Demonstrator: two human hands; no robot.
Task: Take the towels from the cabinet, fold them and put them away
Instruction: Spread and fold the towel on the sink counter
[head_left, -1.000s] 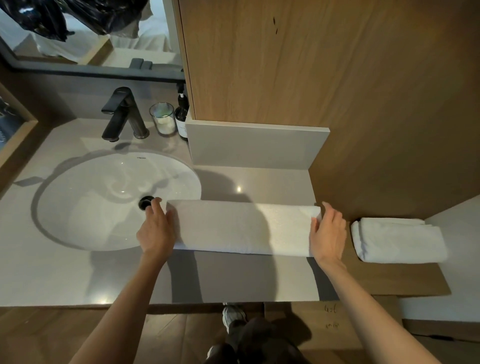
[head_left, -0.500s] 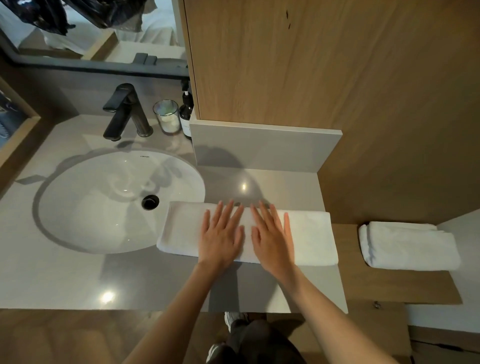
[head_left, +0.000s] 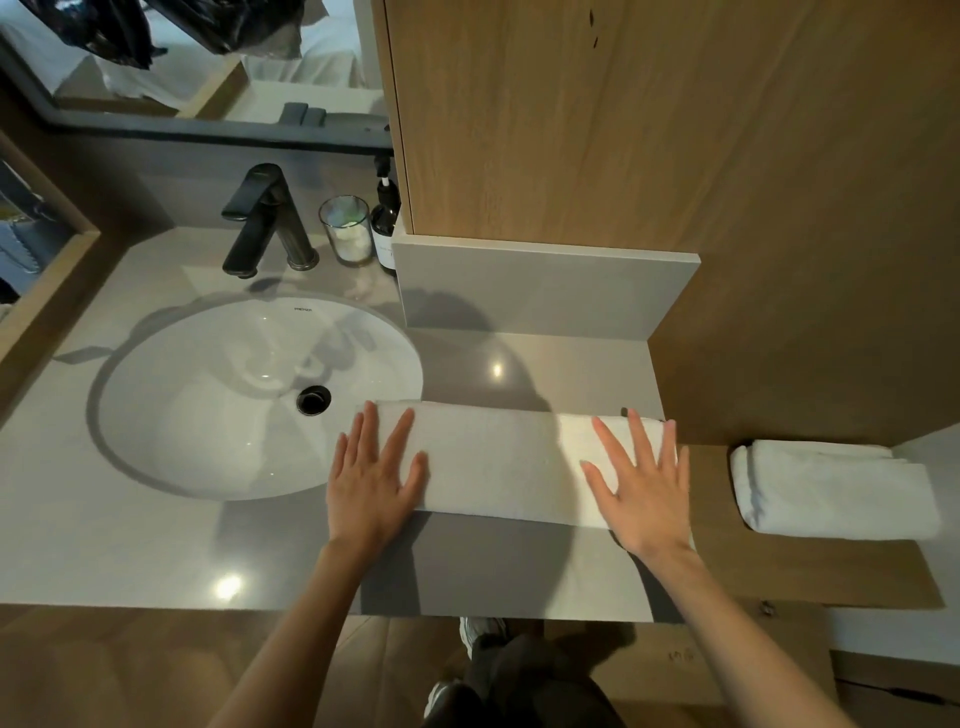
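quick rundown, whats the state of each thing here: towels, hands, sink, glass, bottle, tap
long towel: folded into a strip, flat on the counter
left hand: open, flat on the strip's left end
right hand: open, flat on its right end
second towel: folded, lying on the wooden shelf
sink: no water standing in it, drain open
tap: not running
glass: upright
bottle: upright

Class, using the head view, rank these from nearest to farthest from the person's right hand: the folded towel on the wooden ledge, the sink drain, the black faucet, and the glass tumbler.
From the right hand:
1. Folded towel, just to its right on the wooden ledge.
2. Sink drain, to the left in the basin.
3. Glass tumbler, at the back of the counter.
4. Black faucet, left of the tumbler, behind the basin.
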